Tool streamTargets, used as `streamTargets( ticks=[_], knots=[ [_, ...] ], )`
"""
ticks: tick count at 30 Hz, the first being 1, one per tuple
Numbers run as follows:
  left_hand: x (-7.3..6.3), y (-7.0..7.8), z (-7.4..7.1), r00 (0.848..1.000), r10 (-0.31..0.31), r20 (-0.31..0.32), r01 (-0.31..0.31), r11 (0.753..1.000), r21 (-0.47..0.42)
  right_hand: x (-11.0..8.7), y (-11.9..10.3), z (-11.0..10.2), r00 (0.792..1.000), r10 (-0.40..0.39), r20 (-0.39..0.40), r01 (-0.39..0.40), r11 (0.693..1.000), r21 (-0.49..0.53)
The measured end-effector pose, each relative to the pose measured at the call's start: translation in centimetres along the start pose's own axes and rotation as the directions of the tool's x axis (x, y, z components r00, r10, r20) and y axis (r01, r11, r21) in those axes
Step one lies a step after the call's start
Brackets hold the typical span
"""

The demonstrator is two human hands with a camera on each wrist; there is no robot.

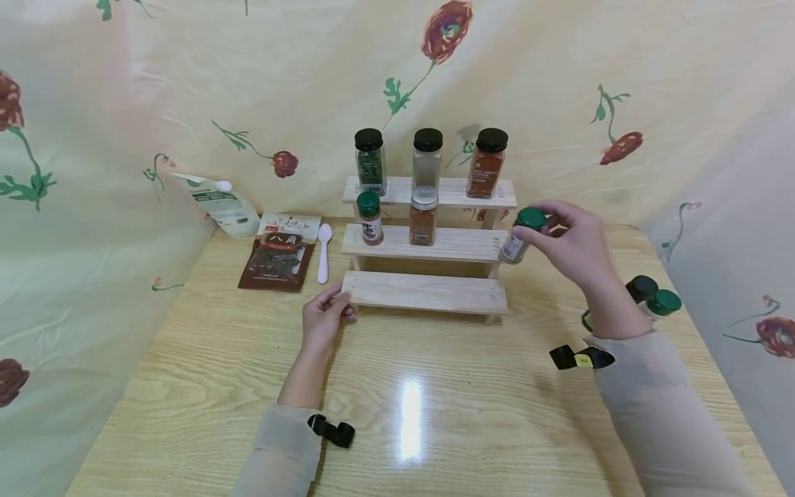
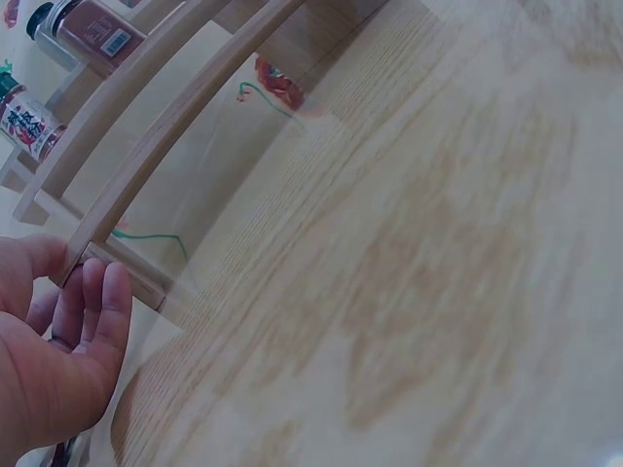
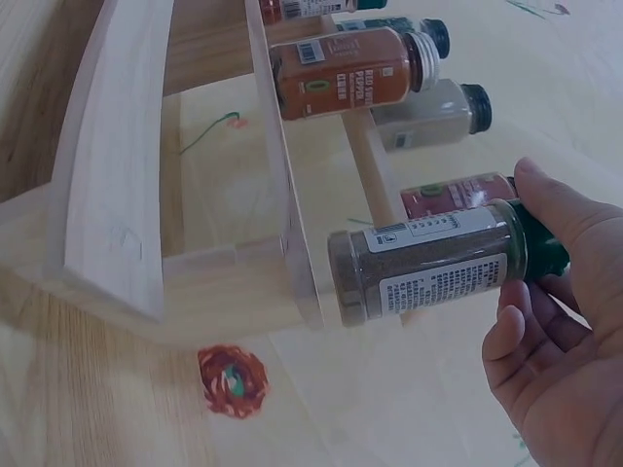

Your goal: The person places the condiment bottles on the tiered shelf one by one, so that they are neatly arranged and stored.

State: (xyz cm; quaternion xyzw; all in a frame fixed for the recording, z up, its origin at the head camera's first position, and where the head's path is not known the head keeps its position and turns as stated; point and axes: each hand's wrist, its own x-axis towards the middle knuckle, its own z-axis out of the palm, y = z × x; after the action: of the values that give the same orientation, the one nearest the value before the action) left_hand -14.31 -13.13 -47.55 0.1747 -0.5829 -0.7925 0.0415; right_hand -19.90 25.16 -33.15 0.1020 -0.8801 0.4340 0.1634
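Note:
My right hand (image 1: 574, 241) pinches a spice jar (image 3: 428, 261) by its green cap, at the right end of the middle step of a wooden tiered rack (image 1: 425, 291). The jar leans slightly; dark powder and white labels show through its clear sides in the right wrist view. My left hand (image 1: 324, 314) grips the left end of the rack's lowest step, thumb at the edge and fingers curled below. On the middle step stand a small green-capped jar (image 1: 370, 219) and a silver-lidded jar of red-brown powder (image 1: 424, 217).
Along the top step stand black-capped jars of green flakes (image 1: 370, 166), pale powder (image 1: 426, 166) and red powder (image 1: 486, 169). Left of the rack lie a brown packet (image 1: 277, 255), a white spoon (image 1: 324, 254) and a white pouch (image 1: 223, 207). More capped jars (image 1: 663, 304) stand behind my right forearm.

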Motion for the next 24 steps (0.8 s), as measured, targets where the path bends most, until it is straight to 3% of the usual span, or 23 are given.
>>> streamTargets(
  ticks=[12,24],
  knots=[
    [0.0,0.1,0.1,1.000,-0.015,-0.015,0.015,1.000,0.007,2.8,-0.6,3.3,0.998,-0.062,0.027,0.061,0.998,0.016],
    [0.1,0.1,-0.1,1.000,-0.006,-0.001,0.006,1.000,0.009,3.6,-1.6,4.6,0.996,-0.016,0.090,0.015,1.000,0.014]
  ],
)
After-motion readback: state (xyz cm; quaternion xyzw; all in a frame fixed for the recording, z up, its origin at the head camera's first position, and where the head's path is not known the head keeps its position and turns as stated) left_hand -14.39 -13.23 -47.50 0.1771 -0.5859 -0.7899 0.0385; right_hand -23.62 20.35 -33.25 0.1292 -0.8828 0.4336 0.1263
